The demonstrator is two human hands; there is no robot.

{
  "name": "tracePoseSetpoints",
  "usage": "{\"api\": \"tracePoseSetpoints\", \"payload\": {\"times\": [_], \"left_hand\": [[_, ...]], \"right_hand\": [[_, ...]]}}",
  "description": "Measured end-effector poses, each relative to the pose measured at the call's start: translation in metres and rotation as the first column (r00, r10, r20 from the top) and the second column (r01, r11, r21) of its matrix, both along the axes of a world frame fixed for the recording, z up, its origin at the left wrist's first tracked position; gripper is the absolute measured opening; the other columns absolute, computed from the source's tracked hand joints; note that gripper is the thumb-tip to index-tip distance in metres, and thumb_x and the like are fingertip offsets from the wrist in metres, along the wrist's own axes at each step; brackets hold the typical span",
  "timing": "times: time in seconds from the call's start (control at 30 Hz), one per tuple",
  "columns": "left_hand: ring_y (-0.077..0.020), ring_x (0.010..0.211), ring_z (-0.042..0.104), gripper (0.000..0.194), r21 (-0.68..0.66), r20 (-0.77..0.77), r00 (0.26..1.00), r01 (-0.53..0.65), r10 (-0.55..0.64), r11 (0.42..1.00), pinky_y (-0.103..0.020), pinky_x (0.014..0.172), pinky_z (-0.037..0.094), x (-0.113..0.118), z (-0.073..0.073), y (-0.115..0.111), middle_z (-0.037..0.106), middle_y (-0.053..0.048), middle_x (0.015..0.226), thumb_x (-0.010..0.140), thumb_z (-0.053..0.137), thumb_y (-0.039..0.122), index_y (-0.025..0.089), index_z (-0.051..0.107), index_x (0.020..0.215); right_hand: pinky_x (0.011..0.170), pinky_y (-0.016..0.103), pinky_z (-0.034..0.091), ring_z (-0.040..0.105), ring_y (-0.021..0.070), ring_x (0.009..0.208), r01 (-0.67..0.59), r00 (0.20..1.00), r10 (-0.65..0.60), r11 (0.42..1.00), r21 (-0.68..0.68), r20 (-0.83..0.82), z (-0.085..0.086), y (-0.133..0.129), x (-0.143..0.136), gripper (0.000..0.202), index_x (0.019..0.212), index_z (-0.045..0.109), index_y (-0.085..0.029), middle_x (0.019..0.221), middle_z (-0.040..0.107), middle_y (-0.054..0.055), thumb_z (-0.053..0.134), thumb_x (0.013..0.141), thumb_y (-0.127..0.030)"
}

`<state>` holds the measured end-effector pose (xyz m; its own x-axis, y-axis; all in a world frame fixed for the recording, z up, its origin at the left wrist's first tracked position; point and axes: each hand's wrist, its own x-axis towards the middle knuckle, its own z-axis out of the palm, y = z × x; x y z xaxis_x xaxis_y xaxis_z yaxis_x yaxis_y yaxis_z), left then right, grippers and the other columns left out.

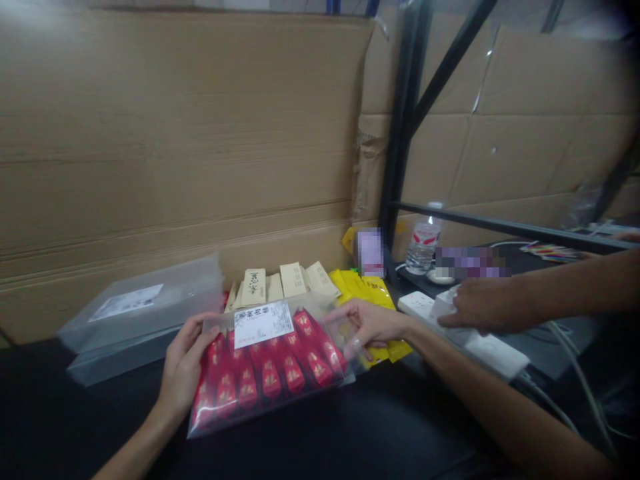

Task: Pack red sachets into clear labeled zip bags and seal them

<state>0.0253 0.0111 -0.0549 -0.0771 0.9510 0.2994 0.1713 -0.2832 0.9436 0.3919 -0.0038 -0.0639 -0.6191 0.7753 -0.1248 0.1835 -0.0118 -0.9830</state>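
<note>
A clear plastic pouch (pixel 265 380) packed with a row of red packets with gold lettering hangs tilted above the black table, a white label on its upper part. My left hand (pixel 187 350) is closed on its left end, thumb on the front. At the right end, my right hand (pixel 367 327) pinches the pouch's edge. Behind it stand several cream-coloured packets (pixel 287 283), and yellow packets (pixel 365 287) lie behind my right hand. To the left, frosted plastic pouches (pixel 145 313), the top one labelled, rest in a stack.
Another person's hand (pixel 485 303) reaches in from the right over a white power strip (pixel 495 353) with cables. A water bottle (pixel 424 240) stands behind it. A black metal frame (pixel 400 127) and cardboard sheets (pixel 190 127) close off the back.
</note>
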Motion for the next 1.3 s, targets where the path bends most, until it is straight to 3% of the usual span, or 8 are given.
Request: {"api": "tracePoseSetpoints", "payload": {"times": [0.1,0.23,0.37,0.5,0.6,0.77,0.97,1.3], "left_hand": [[-0.0279,0.097,0.068,0.037,0.007,0.000,1.000,-0.010,0.010,1.000,-0.035,0.082,0.052,-0.001,-0.002,0.001,0.076,-0.003,0.099,0.074,0.073,0.049,0.022,0.068,0.099],[-0.0282,0.098,0.067,0.038,0.004,0.002,1.000,-0.022,0.022,1.000,-0.035,0.083,0.051,-0.004,-0.003,0.003,0.075,-0.002,0.098,0.074,0.073,0.050,0.022,0.068,0.098],[-0.0275,0.095,0.068,0.037,-0.018,0.004,1.000,-0.024,0.024,1.000,-0.034,0.082,0.051,-0.005,-0.002,0.003,0.075,-0.001,0.094,0.075,0.073,0.051,0.023,0.068,0.099],[-0.0278,0.098,0.068,0.037,-0.028,0.006,1.000,-0.015,0.015,0.999,-0.034,0.082,0.052,-0.005,-0.001,0.002,0.074,-0.001,0.097,0.075,0.074,0.050,0.023,0.068,0.100],[-0.0286,0.098,0.069,0.038,-0.033,0.008,1.000,-0.011,0.011,0.999,-0.034,0.082,0.053,-0.006,-0.001,0.003,0.075,-0.002,0.098,0.075,0.075,0.050,0.023,0.068,0.101],[-0.0291,0.099,0.069,0.038,-0.029,0.006,1.000,0.000,0.000,1.000,-0.035,0.083,0.053,-0.006,-0.002,0.005,0.074,-0.002,0.096,0.075,0.075,0.050,0.023,0.068,0.100],[-0.0297,0.099,0.068,0.039,-0.025,-0.009,1.000,-0.002,0.002,1.000,-0.036,0.083,0.053,-0.006,0.000,0.004,0.075,-0.003,0.099,0.074,0.075,0.051,0.023,0.069,0.100],[-0.0293,0.101,0.069,0.037,-0.031,-0.024,1.000,0.001,-0.001,1.000,-0.035,0.083,0.053,-0.006,-0.003,0.005,0.075,-0.004,0.104,0.077,0.072,0.050,0.024,0.067,0.102]], "right_hand": [[0.067,0.027,0.059,0.072,0.0181,0.080,0.034,0.999,-0.035,0.992,0.125,0.006,0.000,-0.001,-0.005,0.084,0.135,0.066,-0.022,0.110,0.077,0.006,0.096,0.057,-0.032],[0.091,0.037,0.058,0.070,0.0248,0.106,0.092,0.995,-0.096,0.969,0.230,0.009,-0.004,-0.001,-0.011,0.078,0.137,0.066,-0.026,0.131,0.070,0.008,0.092,0.063,-0.025],[0.061,0.026,0.059,0.072,0.0156,0.070,0.120,0.992,-0.127,0.971,0.204,0.022,-0.009,-0.001,-0.013,0.077,0.140,0.062,-0.033,0.121,0.075,0.005,0.086,0.068,-0.021],[0.039,0.019,0.049,0.059,0.0071,0.042,0.101,0.995,-0.102,0.985,0.142,-0.002,-0.010,0.000,-0.011,0.081,0.142,0.061,-0.028,0.110,0.077,0.006,0.088,0.066,-0.024],[0.036,0.016,0.045,0.056,0.0045,0.039,0.133,0.991,-0.131,0.982,0.135,-0.025,-0.008,0.002,-0.009,0.068,0.133,0.068,-0.024,0.102,0.079,0.006,0.089,0.069,-0.029],[0.030,0.015,0.034,0.048,0.0054,0.031,0.232,0.971,-0.238,0.951,0.205,0.005,-0.009,0.005,-0.008,0.047,0.119,0.076,-0.018,0.063,0.073,-0.001,0.083,0.077,-0.036],[0.029,0.016,0.027,0.043,0.0034,0.029,0.272,0.962,-0.270,0.943,0.193,-0.036,-0.014,0.008,-0.008,0.037,0.112,0.078,-0.017,0.074,0.078,0.003,0.078,0.082,-0.040],[0.029,0.016,0.025,0.042,0.0037,0.028,0.280,0.960,-0.279,0.944,0.175,-0.033,-0.014,0.006,-0.012,0.037,0.110,0.078,-0.016,0.069,0.076,0.002,0.075,0.084,-0.043]]}}
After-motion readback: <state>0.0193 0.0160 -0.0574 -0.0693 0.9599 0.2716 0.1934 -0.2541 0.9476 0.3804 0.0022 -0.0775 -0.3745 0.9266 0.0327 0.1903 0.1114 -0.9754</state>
